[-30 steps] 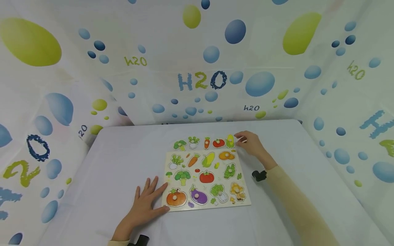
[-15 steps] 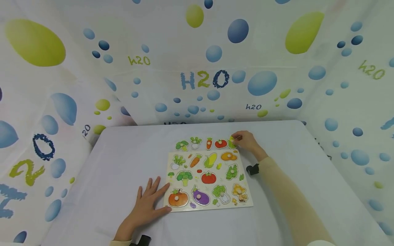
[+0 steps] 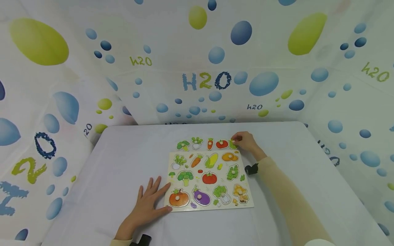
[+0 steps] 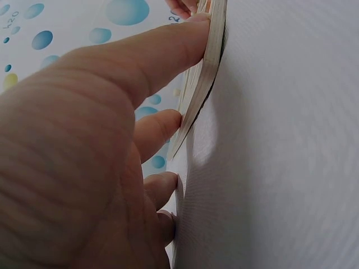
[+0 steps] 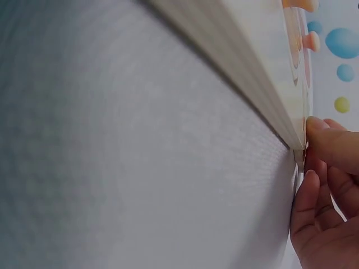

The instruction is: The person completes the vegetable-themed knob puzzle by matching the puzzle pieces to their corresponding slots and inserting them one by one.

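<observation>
A wooden vegetable puzzle board (image 3: 200, 207) lies flat on the white table. My left hand (image 3: 144, 206) rests with spread fingers at its left edge, the thumb on the near corner. In the left wrist view that thumb (image 4: 162, 53) presses on the board's edge. Beyond the far right corner, my right hand (image 3: 246, 141) pinches the corn puzzle piece (image 3: 233, 146) between thumb and fingers, partly covering it. The right wrist view shows the fingertips right at the board's corner. To its left lie loose tomato (image 3: 222, 144), carrot (image 3: 210, 144), radish (image 3: 197, 143) and broccoli (image 3: 183, 145) pieces.
Knobbed pieces such as the pumpkin (image 3: 179, 198), eggplant (image 3: 201, 197) and mushroom (image 3: 240, 193) sit in the board. Printed carrot, corn, tomato and broccoli pictures show without knobs. A patterned curtain (image 3: 172, 85) stands behind the white table (image 3: 123, 153).
My right hand has moved left from beside the corn piece and taken hold of it. The left hand stays on the board's edge. The head view has shifted slightly.
</observation>
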{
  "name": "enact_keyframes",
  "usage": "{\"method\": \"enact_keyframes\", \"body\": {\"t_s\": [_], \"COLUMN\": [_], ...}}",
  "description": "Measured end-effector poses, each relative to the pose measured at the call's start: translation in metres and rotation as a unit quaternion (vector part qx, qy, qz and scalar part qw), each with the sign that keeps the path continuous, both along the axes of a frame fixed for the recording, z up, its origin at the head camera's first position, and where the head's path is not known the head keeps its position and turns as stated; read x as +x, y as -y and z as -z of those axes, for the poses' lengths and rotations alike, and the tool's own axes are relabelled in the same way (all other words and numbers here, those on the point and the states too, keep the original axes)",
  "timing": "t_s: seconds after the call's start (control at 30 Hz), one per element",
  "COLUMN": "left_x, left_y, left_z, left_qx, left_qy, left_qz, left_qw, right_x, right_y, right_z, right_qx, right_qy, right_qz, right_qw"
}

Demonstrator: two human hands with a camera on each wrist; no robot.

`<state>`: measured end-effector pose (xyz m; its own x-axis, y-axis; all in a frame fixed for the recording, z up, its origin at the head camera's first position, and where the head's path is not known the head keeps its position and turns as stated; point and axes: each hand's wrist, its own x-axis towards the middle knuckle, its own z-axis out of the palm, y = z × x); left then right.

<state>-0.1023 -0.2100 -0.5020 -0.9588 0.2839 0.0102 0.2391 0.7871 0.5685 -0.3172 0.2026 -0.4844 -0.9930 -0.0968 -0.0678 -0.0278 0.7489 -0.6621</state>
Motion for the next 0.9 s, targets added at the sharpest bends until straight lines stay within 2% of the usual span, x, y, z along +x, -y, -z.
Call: {"method": "enact_keyframes", "body": {"t_s": [0.2, 0.4, 0.67, 0.9], "left_x": [-0.003, -0.008, -0.012, -0.014], "left_y": [-0.006, -0.010, -0.013, -0.019], "left_z": [0.001, 0.004, 0.002, 0.001], "left_qx": [0.000, 0.005, 0.002, -0.002], "left_qy": [-0.003, -0.007, -0.018, -0.013], "left_qz": [-0.006, -0.012, -0.014, -0.019], "left_qw": [1.0000, 0.9999, 0.9997, 0.9997], "right_x": [-0.006, -0.007, 0.003, 0.024], "right_y": [-0.006, -0.009, 0.004, 0.031], "right_z": [0.000, -0.013, -0.033, -0.043], "right_qx": [-0.001, -0.024, -0.021, -0.028], "right_qy": [-0.013, -0.029, -0.083, -0.111], "right_qz": [0.010, 0.025, -0.004, -0.049], "right_qw": [0.9999, 0.9990, 0.9963, 0.9922]}}
